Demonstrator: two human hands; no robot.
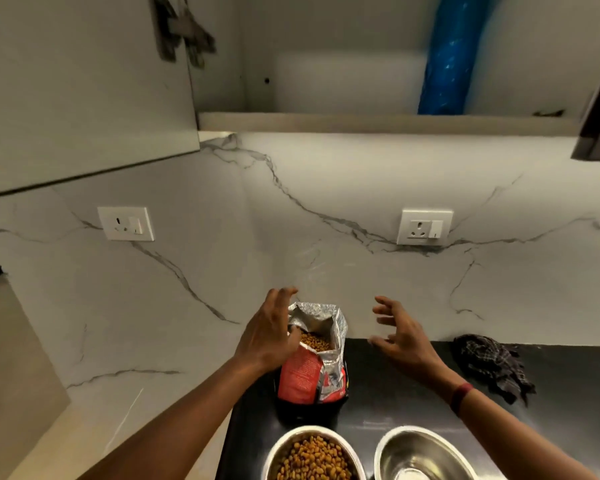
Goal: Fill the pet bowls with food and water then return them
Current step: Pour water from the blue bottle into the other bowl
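Your left hand (269, 336) touches the food bag (314, 362) mouth; right hand (400, 336) hovers spread, empty. Pinch both sides, fold it closed.

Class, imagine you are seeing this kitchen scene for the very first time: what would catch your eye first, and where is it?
The open red food bag stands on the black counter, kibble showing at its mouth, with the left hand touching its rim and the right hand spread open beside it. In front, the left bowl is full of kibble; the right bowl has none. A blue pipe runs up through the cabinet above.
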